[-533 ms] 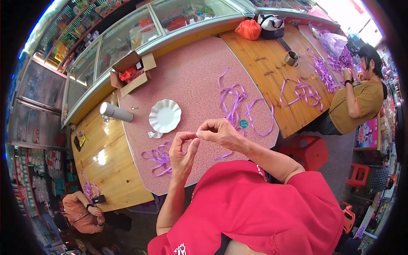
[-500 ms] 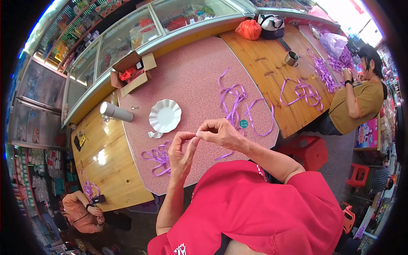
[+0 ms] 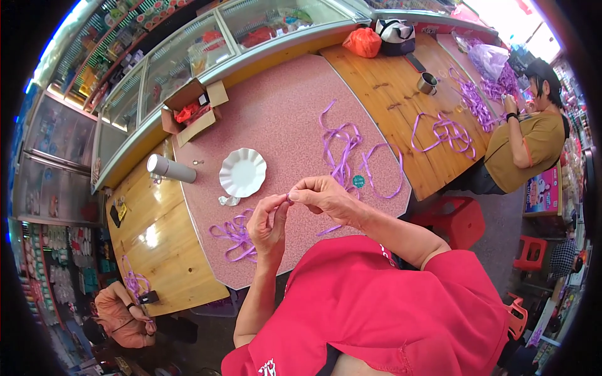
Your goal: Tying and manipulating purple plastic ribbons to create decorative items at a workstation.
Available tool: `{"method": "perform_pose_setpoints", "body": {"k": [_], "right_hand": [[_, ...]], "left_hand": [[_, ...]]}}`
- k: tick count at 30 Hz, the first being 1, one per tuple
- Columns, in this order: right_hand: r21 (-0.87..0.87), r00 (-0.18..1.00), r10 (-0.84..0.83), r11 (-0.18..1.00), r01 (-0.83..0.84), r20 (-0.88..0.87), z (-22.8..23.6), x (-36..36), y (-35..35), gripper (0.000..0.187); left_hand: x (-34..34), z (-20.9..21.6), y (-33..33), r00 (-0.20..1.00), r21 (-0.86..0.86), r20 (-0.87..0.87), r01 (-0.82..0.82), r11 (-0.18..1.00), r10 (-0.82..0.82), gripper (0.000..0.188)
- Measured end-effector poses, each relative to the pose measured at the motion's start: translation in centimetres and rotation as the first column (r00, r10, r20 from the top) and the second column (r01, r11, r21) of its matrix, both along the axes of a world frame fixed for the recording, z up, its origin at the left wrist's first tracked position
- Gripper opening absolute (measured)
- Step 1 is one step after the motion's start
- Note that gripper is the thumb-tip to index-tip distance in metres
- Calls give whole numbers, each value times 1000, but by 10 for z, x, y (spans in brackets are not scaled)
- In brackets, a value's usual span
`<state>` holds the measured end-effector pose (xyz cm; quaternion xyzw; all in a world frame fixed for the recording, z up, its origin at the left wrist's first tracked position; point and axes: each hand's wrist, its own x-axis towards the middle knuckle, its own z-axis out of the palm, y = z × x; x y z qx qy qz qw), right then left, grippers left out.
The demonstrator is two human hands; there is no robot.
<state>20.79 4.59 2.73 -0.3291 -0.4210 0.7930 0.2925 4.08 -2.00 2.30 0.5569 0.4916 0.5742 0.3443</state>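
My left hand [image 3: 267,227] and my right hand [image 3: 325,199] meet fingertip to fingertip above the near part of the pink speckled table [image 3: 282,113]. Both are closed in a pinch on a small purple bit that looks like ribbon, mostly covered by the fingers. Beside my left hand lies a loose heap of purple ribbon [image 3: 235,235]. Past my right hand, more purple ribbon [image 3: 342,141] runs in loops across the tabletop, near a small round green piece [image 3: 358,182]. A white scalloped plate [image 3: 243,172] sits beyond my left hand, a crumpled clear wrapper at its near edge.
A grey flask [image 3: 172,168] and an open cardboard box [image 3: 199,122] stand to the left. On the wooden table to the right are a metal mug [image 3: 427,83] and more ribbon. Co-workers sit at far right and lower left. A red stool [image 3: 461,219] stands at my right.
My fingertips have shifted slightly against each other, and the purple bit between them shows a little more. Both hands stay at nearly the same place.
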Motion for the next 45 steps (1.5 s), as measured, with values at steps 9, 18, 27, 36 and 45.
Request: {"method": "perform_pose_setpoints", "body": {"k": [9,18,27,36,45], "right_hand": [[326,992,20,943,-60,127,6,4,2,24],[570,955,-67,813,-116,290,17,11,3,19],[617,946,-101,778,-118,309,17,16,5,19],[626,914,-110,759,-176,391,22,16,2,20],[713,931,-147,686,-148,335,26,14,0,16]], "left_hand": [[-10,-4,2,998,-214,46,62,975,-53,11],[-13,-3,6,844,-333,517,349,876,-140,18],[-15,-3,6,819,-359,557,389,848,-140,17],[-12,-9,4,890,-372,432,323,870,-146,15],[-5,-8,0,895,-362,436,273,891,-97,15]]}}
